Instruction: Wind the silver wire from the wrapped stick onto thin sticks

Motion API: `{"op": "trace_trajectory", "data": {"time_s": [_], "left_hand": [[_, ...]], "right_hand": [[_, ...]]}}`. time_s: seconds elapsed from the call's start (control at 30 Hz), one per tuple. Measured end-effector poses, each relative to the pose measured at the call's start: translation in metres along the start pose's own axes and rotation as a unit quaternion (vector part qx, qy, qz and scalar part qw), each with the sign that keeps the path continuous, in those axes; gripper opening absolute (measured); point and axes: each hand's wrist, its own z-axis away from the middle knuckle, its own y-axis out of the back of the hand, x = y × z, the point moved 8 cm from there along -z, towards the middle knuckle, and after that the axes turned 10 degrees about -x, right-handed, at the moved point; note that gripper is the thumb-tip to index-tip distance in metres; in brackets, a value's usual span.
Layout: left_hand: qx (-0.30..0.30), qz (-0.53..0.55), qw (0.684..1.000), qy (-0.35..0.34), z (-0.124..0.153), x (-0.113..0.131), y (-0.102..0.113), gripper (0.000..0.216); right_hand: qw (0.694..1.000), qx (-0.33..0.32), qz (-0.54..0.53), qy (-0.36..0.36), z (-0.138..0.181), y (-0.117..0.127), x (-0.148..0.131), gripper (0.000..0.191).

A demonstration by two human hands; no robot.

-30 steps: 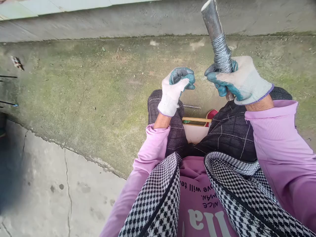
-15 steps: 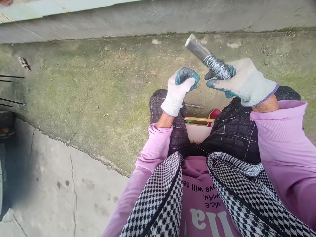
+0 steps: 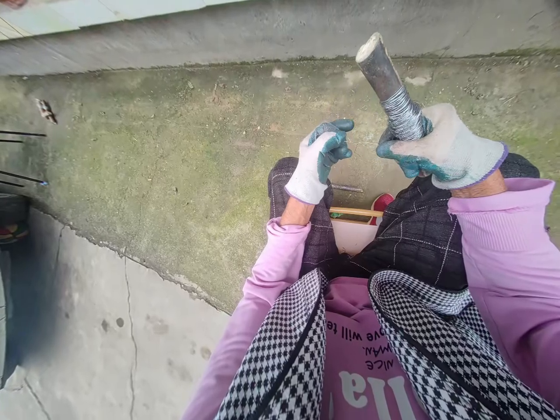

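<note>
My right hand (image 3: 437, 149), in a white glove with a teal palm, is wrapped round a grey metal rod (image 3: 378, 67) that points up and to the left. A tight coil of thin wire (image 3: 402, 114) is wound round the rod just above my fingers. My left hand (image 3: 321, 157), gloved the same way, is a short way to the left with its fingertips pinched together; a very thin wire seems to run from it toward the coil, too fine to be sure. Both hands hover over my knees.
I sit on a low wooden stool (image 3: 352, 213) over mossy concrete ground (image 3: 175, 151). A short metal bar (image 3: 345, 188) and a red shoe (image 3: 381, 204) lie between my legs. Thin dark rods (image 3: 21, 175) stick in from the left edge. A concrete kerb (image 3: 262, 32) runs along the top.
The rod swung down and leftward half a second ago, then tipped back up toward upright. My left hand's fingers have loosened from a fist into a pinch and shifted slightly right.
</note>
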Motion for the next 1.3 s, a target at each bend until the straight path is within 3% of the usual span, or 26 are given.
{"op": "trace_trajectory", "data": {"time_s": [0.13, 0.27, 0.4, 0.53, 0.63, 0.7, 0.87, 1.03, 1.13, 1.2, 1.3], "left_hand": [[-0.020, 0.009, 1.000, 0.020, 0.009, 0.003, -0.001, 0.028], [0.016, 0.020, 0.999, 0.019, 0.012, 0.006, 0.001, 0.017], [0.035, 0.052, 0.998, 0.028, 0.009, 0.004, 0.002, 0.022], [0.059, 0.075, 0.994, 0.053, 0.008, -0.004, 0.009, 0.015], [0.064, 0.071, 0.994, 0.052, 0.009, -0.005, 0.010, 0.017], [0.049, 0.059, 0.996, 0.035, 0.009, -0.001, 0.007, 0.021], [0.042, -0.009, 0.999, -0.010, 0.006, 0.001, 0.010, 0.025], [-0.023, -0.047, 0.998, -0.034, 0.004, 0.001, 0.010, 0.029], [-0.035, -0.102, 0.993, -0.053, 0.012, 0.009, 0.009, 0.051], [-0.042, -0.146, 0.984, -0.097, 0.020, 0.019, 0.008, 0.062], [-0.016, -0.228, 0.954, -0.194, 0.029, 0.033, 0.019, 0.059]], "right_hand": [[1.000, -0.026, 0.001, 0.017, -0.004, -0.002, 0.007, 0.030], [0.998, -0.048, 0.016, 0.024, -0.010, -0.005, 0.015, 0.024], [0.997, -0.060, 0.043, 0.019, -0.015, -0.015, 0.016, 0.020], [0.998, -0.024, 0.044, 0.040, -0.015, -0.019, 0.010, 0.010], [0.997, 0.003, 0.035, 0.073, -0.015, -0.018, 0.007, 0.022], [0.996, 0.008, 0.038, 0.076, -0.016, -0.019, 0.009, 0.028], [0.997, -0.009, 0.048, 0.052, -0.018, -0.026, 0.014, 0.021], [0.999, 0.004, 0.007, 0.042, -0.012, -0.025, 0.014, 0.038], [1.000, 0.014, 0.010, 0.026, -0.009, -0.021, 0.015, 0.050], [0.999, 0.010, 0.021, 0.024, -0.008, -0.020, 0.015, 0.054], [0.999, -0.006, 0.029, 0.035, -0.007, -0.020, 0.013, 0.052]]}}
